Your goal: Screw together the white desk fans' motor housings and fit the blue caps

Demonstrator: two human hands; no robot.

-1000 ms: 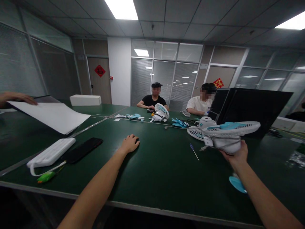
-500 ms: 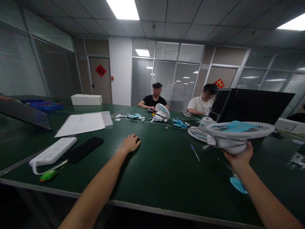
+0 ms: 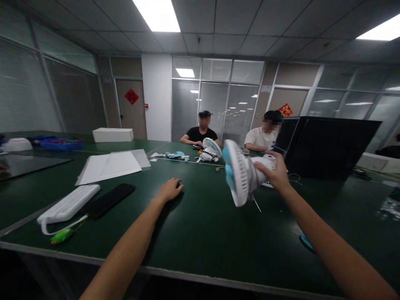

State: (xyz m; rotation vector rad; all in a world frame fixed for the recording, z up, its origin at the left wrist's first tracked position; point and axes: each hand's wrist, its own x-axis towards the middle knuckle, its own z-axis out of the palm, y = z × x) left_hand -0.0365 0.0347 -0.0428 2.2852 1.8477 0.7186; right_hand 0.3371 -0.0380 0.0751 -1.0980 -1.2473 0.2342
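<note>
My right hand (image 3: pixel 278 173) is wrapped round the white body of a small electric fan (image 3: pixel 242 175), held above the table. The fan is tipped on its side, its round white grille and light-blue blades towards the left. On the table rests my left hand (image 3: pixel 171 189), fingers curled together. A small dark thing or gap shows at its fingertips; I cannot make out which. Beneath the held fan, the thin shaft of a screwdriver (image 3: pixel 256 205) shows on the table; its handle is hidden. A light-blue round part (image 3: pixel 306 241) lies partly behind my right forearm.
Left on the green table (image 3: pixel 200 241) lie a white power strip (image 3: pixel 70 203), a black phone-like slab (image 3: pixel 111 200) and white sheets (image 3: pixel 109 166). Another fan (image 3: pixel 211 149) and blue parts (image 3: pixel 176 155) are further back. A black monitor (image 3: pixel 331 146) stands right. Two people sit opposite.
My right hand has carried the fan leftwards and turned it from grille-up onto its side. My left hand has stayed in nearly the same place.
</note>
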